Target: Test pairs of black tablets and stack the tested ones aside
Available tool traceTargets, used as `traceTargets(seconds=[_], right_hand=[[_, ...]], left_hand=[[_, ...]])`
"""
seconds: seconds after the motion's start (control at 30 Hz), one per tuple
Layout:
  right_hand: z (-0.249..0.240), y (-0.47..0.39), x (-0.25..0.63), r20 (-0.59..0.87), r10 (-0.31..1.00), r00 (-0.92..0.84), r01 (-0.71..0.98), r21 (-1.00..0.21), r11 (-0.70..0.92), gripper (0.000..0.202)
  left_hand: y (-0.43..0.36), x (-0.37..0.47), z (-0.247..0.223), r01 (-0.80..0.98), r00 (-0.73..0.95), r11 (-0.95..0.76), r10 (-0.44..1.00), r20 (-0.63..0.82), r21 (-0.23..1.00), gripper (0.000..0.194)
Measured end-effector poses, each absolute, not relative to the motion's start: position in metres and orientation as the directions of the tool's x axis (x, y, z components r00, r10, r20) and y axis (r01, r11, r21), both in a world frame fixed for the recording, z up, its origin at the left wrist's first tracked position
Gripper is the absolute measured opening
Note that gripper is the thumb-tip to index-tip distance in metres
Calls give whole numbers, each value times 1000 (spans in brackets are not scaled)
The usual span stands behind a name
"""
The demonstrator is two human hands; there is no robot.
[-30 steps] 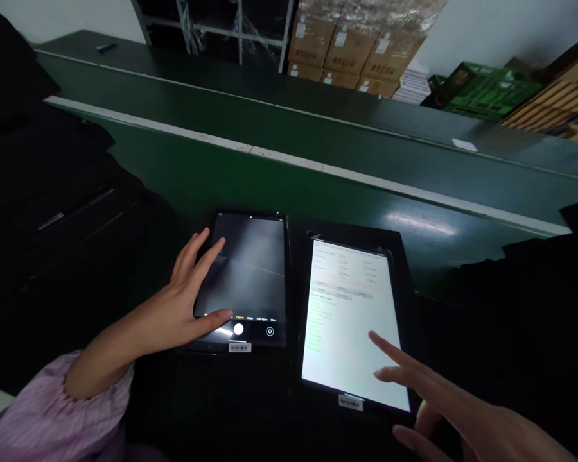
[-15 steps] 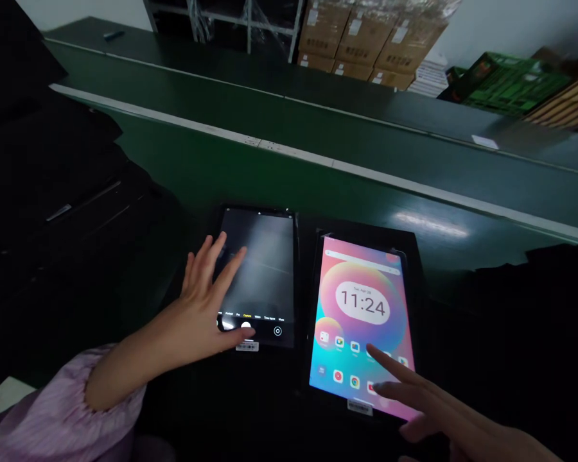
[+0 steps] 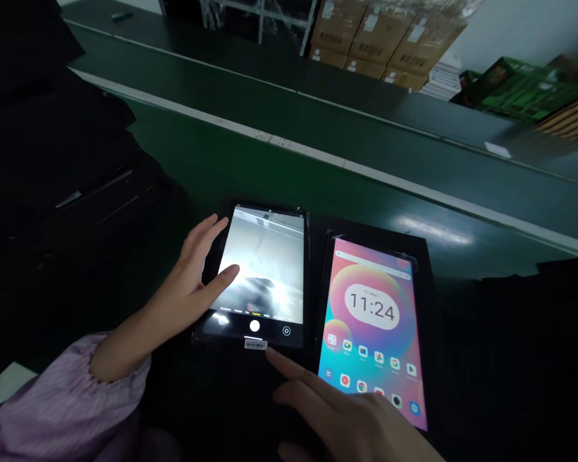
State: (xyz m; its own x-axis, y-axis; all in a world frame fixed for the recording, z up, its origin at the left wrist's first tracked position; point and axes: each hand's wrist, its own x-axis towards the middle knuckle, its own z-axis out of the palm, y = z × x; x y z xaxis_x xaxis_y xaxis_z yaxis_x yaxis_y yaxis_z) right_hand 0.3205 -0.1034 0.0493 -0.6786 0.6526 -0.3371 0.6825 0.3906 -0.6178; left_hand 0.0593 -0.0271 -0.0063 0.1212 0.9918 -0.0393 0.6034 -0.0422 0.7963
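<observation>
Working with the camera tablet [image 3: 270, 256] and the clock tablet [image 3: 370, 269] seems to be the step in hand, and the next move is likely calling for one straight fingertip and a soft tap. Down to the left of the camera tablet, a pink sleeve [image 3: 72, 410] is puffing out. The left hand [image 3: 190, 289] is sitting over the camera tablet's left edge, its thumb spreading away from its fingers, and it is holding nothing. I can't tell if the thumb is touching the screen. The camera tablet is lying face up, showing a bright gray view, and a white label [image 3: 255, 344] is sitting at its bottom edge. Below and right of the camera tablet, the right hand [image 3: 351, 420] is pointing one finger at that label, its thumb standing apart and pinching nothing; touching or not, I can't tell. Just right of the camera tablet, the clock tablet is lying face up, showing 11:24.
</observation>
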Motion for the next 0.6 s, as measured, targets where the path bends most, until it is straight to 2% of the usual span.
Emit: traceTargets(seconds=[0.17, 0.3, 0.47, 0.6], right_hand=[[42, -98, 307, -339, 612, -714, 671, -580, 462, 38], [40, -94, 298, -376, 613, -695, 700, -549, 456, 38], [40, -88, 295, -307, 784, -540, 803, -466, 371, 34], [44, -89, 296, -278, 771, -573, 756, -543, 366, 28]], left_hand=[[-24, 52, -12, 467, 72, -54, 997, 22, 882, 56], [-23, 50, -16, 422, 50, -53, 998, 35, 905, 52], [-21, 50, -20, 357, 37, -126, 992, 121, 926, 43], [-21, 51, -18, 297, 6, -134, 990, 139, 945, 40]])
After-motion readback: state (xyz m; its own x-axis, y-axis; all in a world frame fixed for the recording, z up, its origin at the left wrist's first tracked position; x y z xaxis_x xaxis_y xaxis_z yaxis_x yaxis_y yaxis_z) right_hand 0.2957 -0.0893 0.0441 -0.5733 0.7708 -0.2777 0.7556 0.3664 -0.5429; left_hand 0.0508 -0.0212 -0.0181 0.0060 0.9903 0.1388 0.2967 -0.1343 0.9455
